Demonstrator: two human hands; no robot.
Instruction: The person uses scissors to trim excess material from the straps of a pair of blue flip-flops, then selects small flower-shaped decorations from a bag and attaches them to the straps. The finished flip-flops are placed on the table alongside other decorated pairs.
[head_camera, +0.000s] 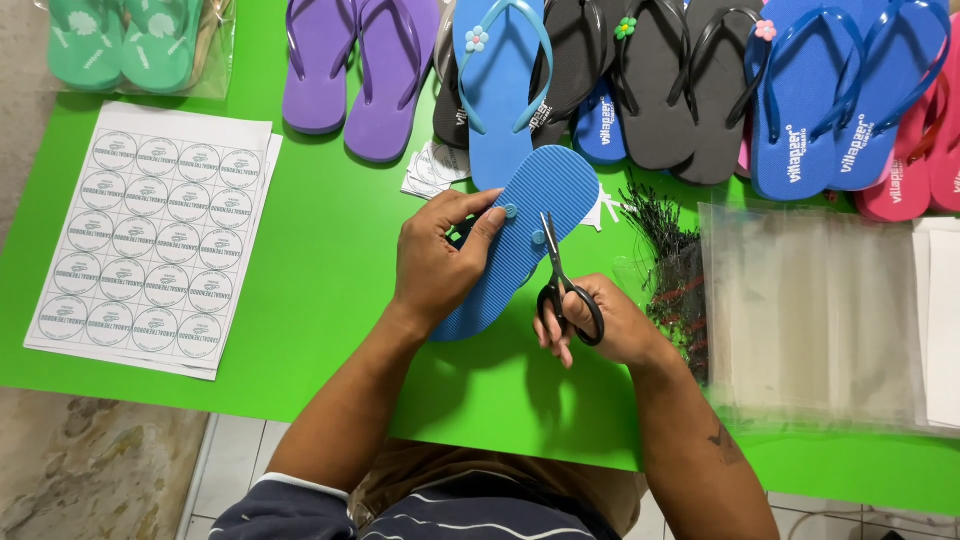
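Your left hand (437, 262) grips the blue flip-flop (520, 235), sole up, at centre of the green surface (330, 250) | your right hand (595, 325) holds black scissors (560, 285), blades at a sole plug | sticker sheet (155, 235) at 9 o'clock | flip-flop row (640, 80) at 12 o'clock | clear bags (810, 310) at 3 o'clock

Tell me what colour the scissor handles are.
Black, on the scissors in the right hand; head view.

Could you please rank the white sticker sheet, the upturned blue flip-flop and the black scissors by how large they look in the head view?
1. White paper sheet of round stickers
2. Upturned blue ribbed flip-flop sole, left hand gripping it
3. Black-handled scissors in right hand
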